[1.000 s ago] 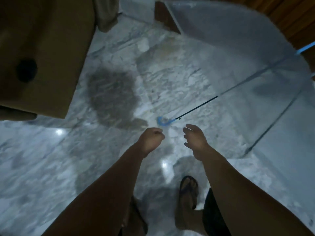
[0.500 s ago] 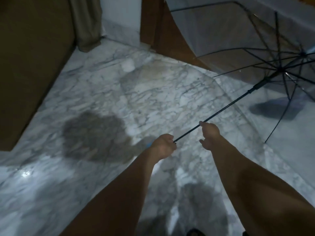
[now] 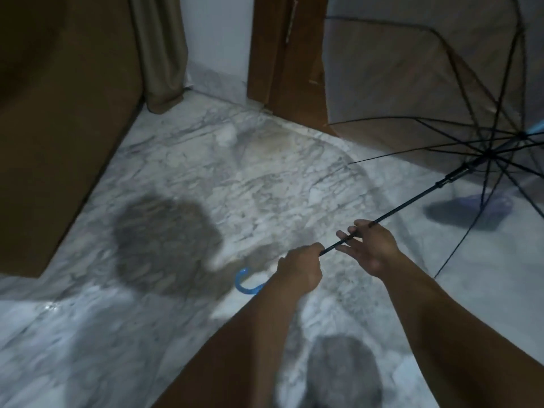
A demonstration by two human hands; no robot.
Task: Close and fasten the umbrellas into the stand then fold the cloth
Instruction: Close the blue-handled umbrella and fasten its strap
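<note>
An open transparent umbrella point(image 3: 412, 83) with black ribs fills the upper right, its canopy turned away from me. Its thin black shaft point(image 3: 412, 203) runs down-left to a blue hooked handle point(image 3: 244, 282). My left hand point(image 3: 300, 269) is closed around the shaft just above the handle. My right hand point(image 3: 371, 245) lies a little further up the shaft, fingers loosely spread, pinching it between thumb and fingers. The black runner point(image 3: 454, 175) sits high on the shaft near the rib hub. No stand or cloth is visible.
White marble floor point(image 3: 206, 178) with dark shadows. A brown cabinet point(image 3: 59, 113) stands at the left, a curtain point(image 3: 162, 54) behind it, a wooden door frame point(image 3: 282, 60) at the back. A dark blue object point(image 3: 471, 212) lies on the floor behind the canopy.
Both hands reached the umbrella lying on the floor, took its shaft and lifted it. The canopy now stands raised at the right and the blue handle has come toward me.
</note>
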